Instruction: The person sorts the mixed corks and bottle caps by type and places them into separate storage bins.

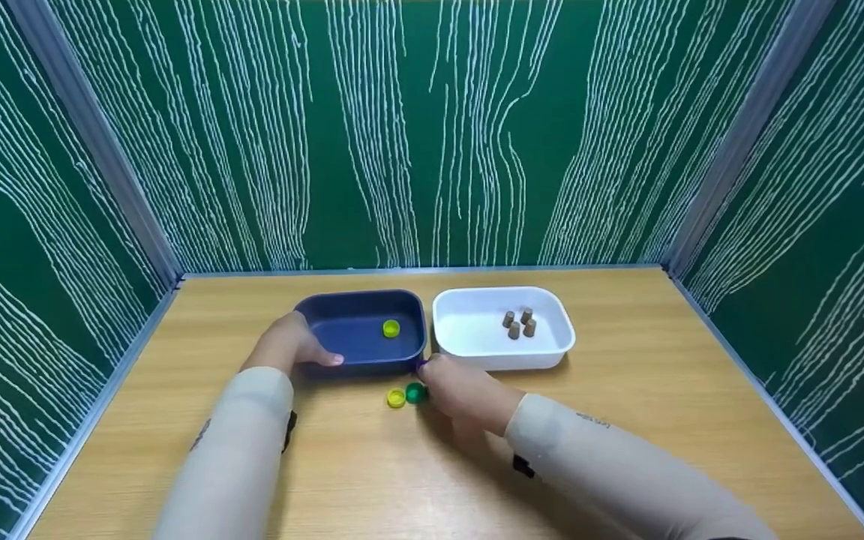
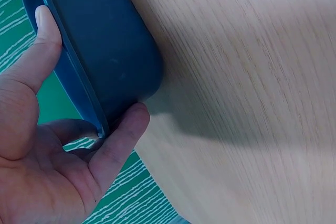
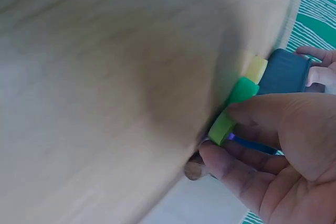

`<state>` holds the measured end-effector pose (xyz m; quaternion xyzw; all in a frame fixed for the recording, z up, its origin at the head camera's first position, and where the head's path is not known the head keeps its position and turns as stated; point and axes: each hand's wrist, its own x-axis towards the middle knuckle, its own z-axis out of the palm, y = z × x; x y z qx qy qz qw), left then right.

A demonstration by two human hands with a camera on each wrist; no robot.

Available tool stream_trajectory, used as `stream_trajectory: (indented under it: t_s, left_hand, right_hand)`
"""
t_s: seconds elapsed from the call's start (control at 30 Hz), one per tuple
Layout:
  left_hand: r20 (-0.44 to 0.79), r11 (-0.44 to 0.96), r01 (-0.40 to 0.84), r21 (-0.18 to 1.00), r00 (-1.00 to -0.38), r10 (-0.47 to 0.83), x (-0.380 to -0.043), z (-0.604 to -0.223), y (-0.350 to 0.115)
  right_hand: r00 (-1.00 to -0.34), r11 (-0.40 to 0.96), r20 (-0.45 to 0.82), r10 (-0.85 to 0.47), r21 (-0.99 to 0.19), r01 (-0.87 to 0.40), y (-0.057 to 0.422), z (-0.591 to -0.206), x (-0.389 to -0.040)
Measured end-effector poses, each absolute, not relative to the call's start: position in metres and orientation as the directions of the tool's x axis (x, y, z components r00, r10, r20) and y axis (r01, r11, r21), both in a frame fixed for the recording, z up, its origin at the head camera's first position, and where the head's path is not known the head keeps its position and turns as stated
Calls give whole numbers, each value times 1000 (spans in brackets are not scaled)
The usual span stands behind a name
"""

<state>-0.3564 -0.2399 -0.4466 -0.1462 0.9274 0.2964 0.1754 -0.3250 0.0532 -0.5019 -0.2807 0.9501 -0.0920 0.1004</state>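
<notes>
My left hand (image 1: 293,341) holds the left end of a dark blue tray (image 1: 361,367), thumb over its rim and fingers along the outside wall. Inside that tray is a yellow cap (image 1: 391,328). My right hand (image 1: 458,386) is low over the table in front of the gap between the trays. In the right wrist view its thumb and fingers pinch a light green cap (image 3: 222,127). A brown cork (image 3: 194,169) shows just beyond the fingertips. Close by on the table are a green cap (image 1: 416,393) and another yellow cap (image 1: 396,397). Something purple (image 1: 422,365) peeks out beside the right fingers.
To the right of the blue tray stands a white tray (image 1: 469,339) with several corks (image 1: 514,330) in it. Green walls (image 1: 357,150) with white wavy lines enclose the wooden table (image 1: 357,480) at the back and sides.
</notes>
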Motion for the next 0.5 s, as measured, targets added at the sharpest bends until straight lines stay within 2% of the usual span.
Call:
stream_trajectory:
  t_s: [0.27,0.4,0.5]
  left_hand:
    - [-390,808,-335,484,-910,-143,-353,-444,-242]
    - [-397,797,-355,489,-904,-159,-354,-445,-240]
    - [-401,796,-363,485,-901,-166,-356,-446,-240]
  right_hand:
    - [-808,801,-87,-583,-231,-553,51,-468,-320]
    - [-784,771,6,-620,-178,-611,50,-453,-322]
    - [-785,773,21,-619,-161,-613,49,-443,-325]
